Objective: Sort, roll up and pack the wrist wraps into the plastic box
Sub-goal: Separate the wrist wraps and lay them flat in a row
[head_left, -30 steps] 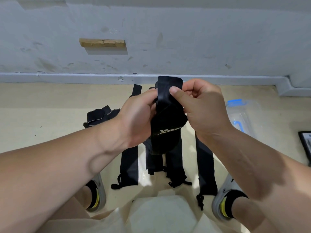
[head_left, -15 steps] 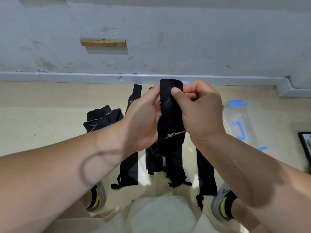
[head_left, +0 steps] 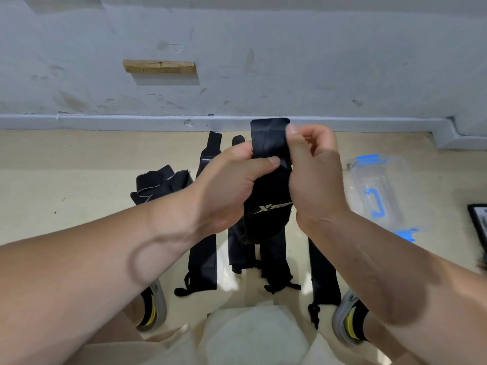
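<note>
Hands (left hand (head_left: 226, 191) and right hand (head_left: 316, 175)) are pinching the black fabric wrist wrap (head_left: 268, 138) upright, the clear blue-latched plastic box (head_left: 382, 185) lying rightward.

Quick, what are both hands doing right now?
Left hand: closed, gripping the black wrist wrap, thumb across it.
Right hand: closed, pinching the same wrap near its top end.

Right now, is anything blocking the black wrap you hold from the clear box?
Nothing visible: only bare floor lies between the black fabric wrist wrap and the clear plastic box with blue clips.
</note>
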